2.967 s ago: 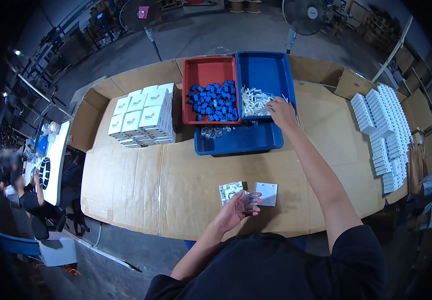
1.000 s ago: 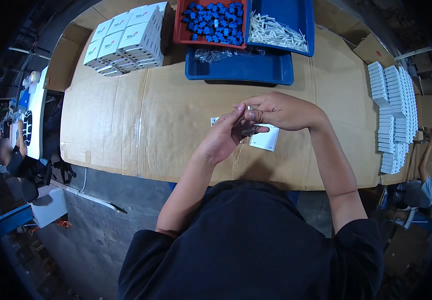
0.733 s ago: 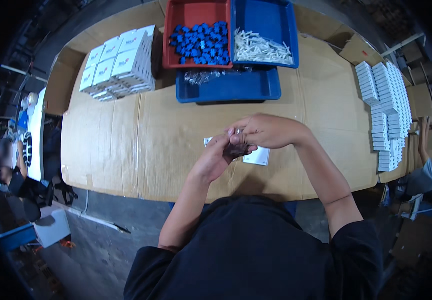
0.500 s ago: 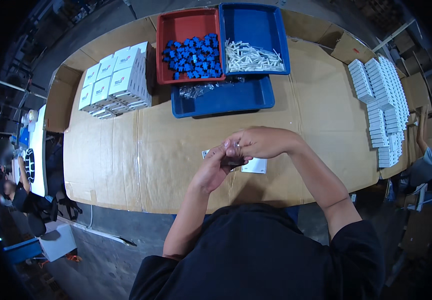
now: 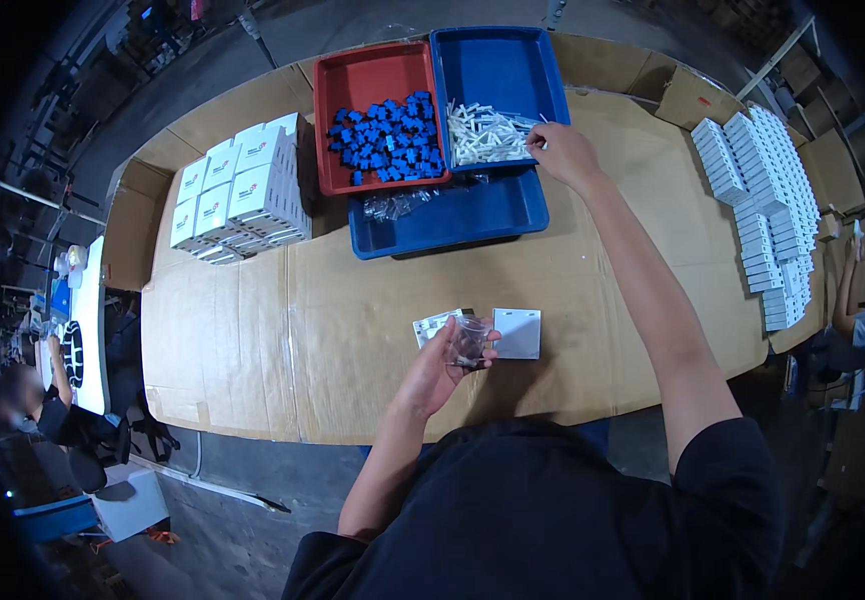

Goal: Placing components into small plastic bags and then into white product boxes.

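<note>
My left hand (image 5: 432,378) is closed around a clear, crinkled plastic piece (image 5: 467,341) above the near middle of the table. Whether this is a bag or a thin shell I cannot tell. Beside it on the cardboard lies a flat white box (image 5: 518,334); a white printed piece (image 5: 432,327) is partly covered by the plastic. Reaching far forward, my right hand (image 5: 565,153) is at the right edge of the upper blue tray (image 5: 497,65). Its fingers pinch a thin white stick (image 5: 543,118), next to a heap of similar white sticks (image 5: 485,137).
A red tray (image 5: 372,68) holds blue plastic parts (image 5: 384,140). In front stands another blue tray (image 5: 452,228) with clear plastic pieces. White boxes are stacked at the left (image 5: 237,200) and right (image 5: 762,200). Other people work at both sides, beyond the cardboard-covered table (image 5: 352,300).
My right hand has left my left hand and moved forward to the white sticks. The clear plastic in my left hand now shows plainly. The view has shifted slightly.
</note>
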`<action>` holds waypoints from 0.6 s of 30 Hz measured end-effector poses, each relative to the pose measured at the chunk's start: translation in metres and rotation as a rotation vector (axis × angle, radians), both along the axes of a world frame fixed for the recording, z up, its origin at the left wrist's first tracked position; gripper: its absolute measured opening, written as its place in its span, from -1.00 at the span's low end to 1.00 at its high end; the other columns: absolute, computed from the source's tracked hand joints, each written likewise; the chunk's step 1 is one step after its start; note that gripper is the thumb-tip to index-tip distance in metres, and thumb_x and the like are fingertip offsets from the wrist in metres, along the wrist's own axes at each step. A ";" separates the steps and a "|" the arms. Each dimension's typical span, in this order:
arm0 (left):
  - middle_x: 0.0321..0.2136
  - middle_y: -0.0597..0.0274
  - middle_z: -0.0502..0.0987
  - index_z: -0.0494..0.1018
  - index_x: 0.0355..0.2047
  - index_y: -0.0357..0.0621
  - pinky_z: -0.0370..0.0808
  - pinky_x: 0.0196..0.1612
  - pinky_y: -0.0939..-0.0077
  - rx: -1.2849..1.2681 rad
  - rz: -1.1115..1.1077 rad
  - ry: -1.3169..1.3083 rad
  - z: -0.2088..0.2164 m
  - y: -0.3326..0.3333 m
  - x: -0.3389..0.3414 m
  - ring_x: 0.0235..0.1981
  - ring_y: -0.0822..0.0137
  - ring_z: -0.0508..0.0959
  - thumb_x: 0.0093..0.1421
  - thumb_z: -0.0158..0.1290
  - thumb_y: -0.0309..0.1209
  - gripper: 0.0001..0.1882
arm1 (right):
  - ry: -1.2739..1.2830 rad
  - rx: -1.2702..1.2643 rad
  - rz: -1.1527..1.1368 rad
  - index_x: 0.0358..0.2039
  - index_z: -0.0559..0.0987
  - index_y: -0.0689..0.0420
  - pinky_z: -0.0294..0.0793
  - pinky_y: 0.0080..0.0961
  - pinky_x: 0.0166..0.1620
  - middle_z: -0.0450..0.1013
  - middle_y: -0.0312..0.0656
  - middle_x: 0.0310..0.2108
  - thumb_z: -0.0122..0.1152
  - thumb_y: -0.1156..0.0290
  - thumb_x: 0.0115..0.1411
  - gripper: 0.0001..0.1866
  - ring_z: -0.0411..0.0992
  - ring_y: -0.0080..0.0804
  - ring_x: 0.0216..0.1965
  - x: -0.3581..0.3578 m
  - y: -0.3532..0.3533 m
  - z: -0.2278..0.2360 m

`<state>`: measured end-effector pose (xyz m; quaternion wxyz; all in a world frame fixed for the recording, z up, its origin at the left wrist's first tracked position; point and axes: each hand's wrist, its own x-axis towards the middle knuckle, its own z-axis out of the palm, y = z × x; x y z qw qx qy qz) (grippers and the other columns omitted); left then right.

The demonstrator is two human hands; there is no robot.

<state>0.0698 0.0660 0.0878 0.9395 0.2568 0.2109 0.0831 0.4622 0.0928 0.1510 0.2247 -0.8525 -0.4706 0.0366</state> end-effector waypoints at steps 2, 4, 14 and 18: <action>0.00 0.04 0.64 0.39 0.23 -0.31 0.59 0.05 0.30 0.009 -0.017 0.010 0.001 -0.005 -0.001 -0.11 0.26 0.67 0.58 -0.32 0.01 -0.38 | -0.059 -0.094 -0.006 -0.26 0.72 0.07 0.59 -0.19 -0.05 0.66 -0.16 -0.17 0.27 0.30 0.22 -0.82 0.61 -0.10 -0.11 0.006 0.011 -0.012; 0.01 0.06 0.65 0.37 0.26 -0.30 0.59 0.04 0.36 0.018 -0.033 0.019 0.001 -0.006 0.000 -0.10 0.32 0.67 0.58 -0.34 0.01 -0.37 | -0.107 -0.126 -0.046 -0.26 0.73 0.06 0.60 -0.18 -0.05 0.66 -0.15 -0.18 0.27 0.30 0.20 -0.82 0.61 -0.09 -0.11 0.012 0.022 -0.024; 0.00 0.06 0.64 0.39 0.24 -0.30 0.60 0.05 0.30 0.043 -0.004 0.001 0.003 0.002 0.000 -0.10 0.27 0.67 0.58 -0.32 0.00 -0.39 | -0.014 -0.035 -0.109 -0.30 0.74 0.09 0.60 -0.18 -0.08 0.67 -0.03 -0.22 0.34 0.30 0.16 -0.83 0.64 -0.09 -0.21 0.025 0.034 -0.019; -0.02 0.04 0.64 0.39 0.22 -0.31 0.60 0.06 0.26 0.004 -0.007 -0.013 0.004 0.002 0.006 -0.12 0.22 0.67 0.58 -0.31 0.01 -0.39 | 0.615 0.500 -0.100 -0.27 0.73 0.19 0.49 -0.57 -0.26 0.66 -0.21 -0.27 0.36 0.34 0.26 -0.83 0.51 -0.54 -0.34 0.064 0.004 -0.017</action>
